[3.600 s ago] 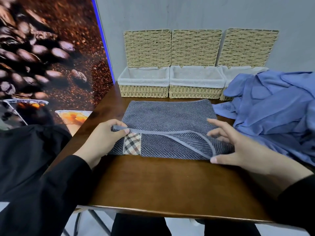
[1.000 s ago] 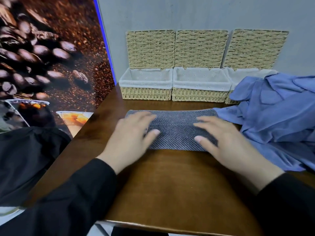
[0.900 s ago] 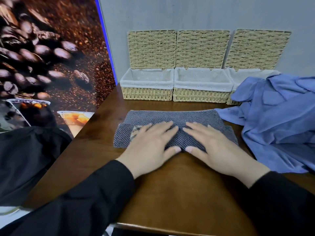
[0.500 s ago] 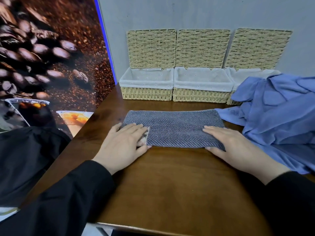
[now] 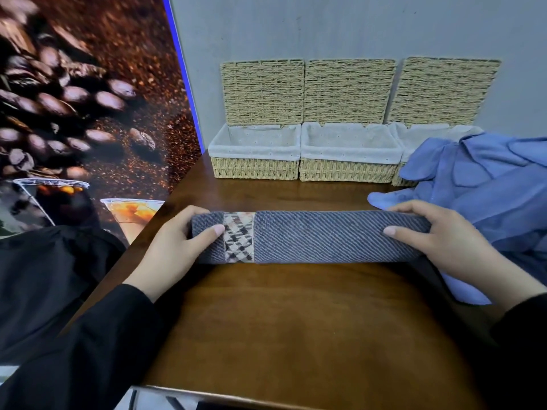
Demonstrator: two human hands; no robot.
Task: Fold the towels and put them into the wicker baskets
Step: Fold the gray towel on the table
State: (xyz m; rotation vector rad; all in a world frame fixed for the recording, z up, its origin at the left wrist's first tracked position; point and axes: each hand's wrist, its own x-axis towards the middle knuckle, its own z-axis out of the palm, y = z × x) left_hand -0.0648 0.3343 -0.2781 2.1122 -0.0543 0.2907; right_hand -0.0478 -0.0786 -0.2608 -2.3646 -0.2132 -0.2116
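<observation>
- Towel point(image 5: 310, 236): folded into a long strip on table point(image 5: 296, 335), just before the baskets point(image 5: 346, 155).
- Left hand point(image 5: 174, 250), right hand point(image 5: 444, 244): fingers curled around towel ends, likely keeping layers together for the next fold.
- Baskets open, ready.

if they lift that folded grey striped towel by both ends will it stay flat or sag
The folded grey striped towel with the plaid band is soft cloth, so its middle will probably sag between the left hand and the right hand. It looks thick from its layers, so the droop may be mild. With a grip on each end, slipping seems unlikely.
</observation>
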